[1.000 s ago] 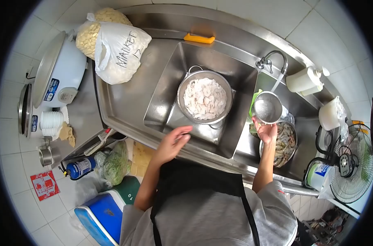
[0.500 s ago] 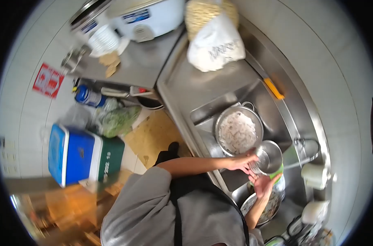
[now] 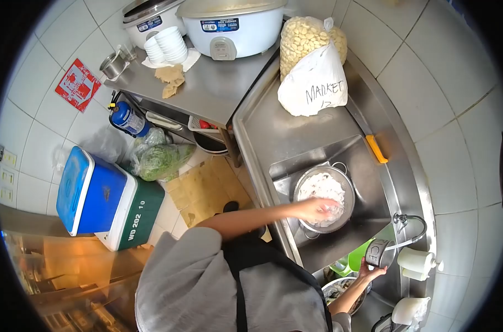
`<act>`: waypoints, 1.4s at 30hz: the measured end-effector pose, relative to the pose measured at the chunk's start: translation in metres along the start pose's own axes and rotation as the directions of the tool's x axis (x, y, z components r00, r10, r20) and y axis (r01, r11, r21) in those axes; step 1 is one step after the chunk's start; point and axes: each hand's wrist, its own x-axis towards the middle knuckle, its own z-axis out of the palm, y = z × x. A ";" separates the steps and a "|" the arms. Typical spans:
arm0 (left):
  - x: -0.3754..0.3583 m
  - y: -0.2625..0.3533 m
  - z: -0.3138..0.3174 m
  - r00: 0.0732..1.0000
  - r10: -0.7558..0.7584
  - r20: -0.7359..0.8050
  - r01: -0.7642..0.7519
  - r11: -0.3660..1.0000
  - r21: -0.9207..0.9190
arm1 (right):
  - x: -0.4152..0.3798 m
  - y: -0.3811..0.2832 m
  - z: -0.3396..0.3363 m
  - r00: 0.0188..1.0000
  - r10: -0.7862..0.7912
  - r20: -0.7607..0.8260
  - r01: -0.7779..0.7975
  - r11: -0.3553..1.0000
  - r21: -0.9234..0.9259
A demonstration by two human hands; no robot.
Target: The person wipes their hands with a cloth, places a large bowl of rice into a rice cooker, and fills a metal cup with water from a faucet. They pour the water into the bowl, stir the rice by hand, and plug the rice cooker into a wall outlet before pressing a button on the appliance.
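A round metal pot (image 3: 349, 200) with ring handles rests in the sink, holding white food pieces (image 3: 321, 186). My left hand (image 3: 317, 209) reaches over its near side, fingers down at the white pieces and blurred. In my right hand (image 3: 370, 272) is a metal cup (image 3: 376, 253) with dark letters reading "ICE" on its side. The cup is tilted close by the end of the faucet spout (image 3: 412, 241). Below my right hand, a bowl (image 3: 332, 290) with darker contents is partly hidden by my forearm, beside a bright green container (image 3: 358, 259).
A bag of pale pieces (image 3: 304, 43) and a white bag marked "MARKET" (image 3: 316, 88) lie on the drainboard. A yellow-handled tool (image 3: 376, 148) rests along the sink's back edge. Rice cookers (image 3: 229, 33) stand on the side table. Coolers (image 3: 135, 213) are on the floor.
My hands, together at the metal cup before, are now apart. My left hand let go and moved to the white pieces; my right hand carried the cup toward the faucet. The view shifted.
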 end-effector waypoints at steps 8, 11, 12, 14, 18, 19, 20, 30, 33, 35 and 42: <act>-0.105 0.013 -0.168 0.653 0.170 -0.738 0.054 0.961 0.269 | 0.012 -0.015 0.020 0.979 -0.046 -0.199 0.045 0.999 -0.010; -0.113 0.011 -0.205 0.560 0.230 -0.796 -0.027 0.965 0.260 | 0.010 -0.014 0.027 0.984 0.000 -0.175 0.010 0.998 0.057; -0.112 0.013 -0.214 0.531 0.226 -0.816 0.002 0.963 0.268 | 0.010 -0.015 0.032 0.983 0.022 -0.183 -0.004 0.995 0.097; -0.110 0.019 -0.231 0.495 0.228 -0.838 0.023 0.961 0.275 | 0.023 -0.013 0.027 0.983 0.047 -0.175 -0.019 0.987 0.157; -0.101 0.024 -0.246 0.501 0.167 -0.849 -0.014 0.983 0.185 | 0.007 -0.008 0.047 0.966 0.027 -0.257 0.022 0.982 0.186; -0.096 0.022 -0.247 0.522 0.147 -0.840 0.000 0.985 0.173 | 0.018 -0.007 0.042 0.968 0.011 -0.250 0.029 0.987 0.155; -0.091 0.018 -0.245 0.499 0.121 -0.858 -0.019 0.991 0.129 | 0.027 -0.006 0.037 0.973 -0.018 -0.231 0.050 0.990 0.131; -0.062 -0.005 -0.246 0.150 0.157 -0.976 0.250 0.949 0.191 | 0.034 -0.005 0.028 0.972 -0.112 -0.206 0.146 0.977 0.155; -0.066 0.007 -0.240 0.147 0.191 -0.970 0.413 0.880 0.236 | 0.028 -0.001 0.027 0.986 -0.086 -0.145 0.114 0.974 0.195; -0.065 0.010 -0.237 0.170 0.223 -0.960 0.483 0.830 0.278 | 0.028 0.000 0.027 0.975 -0.133 -0.180 0.166 0.969 0.182; -0.062 0.004 -0.235 0.224 0.305 -0.926 0.504 0.777 0.377 | 0.035 0.004 0.018 0.970 -0.142 -0.195 0.190 0.949 0.251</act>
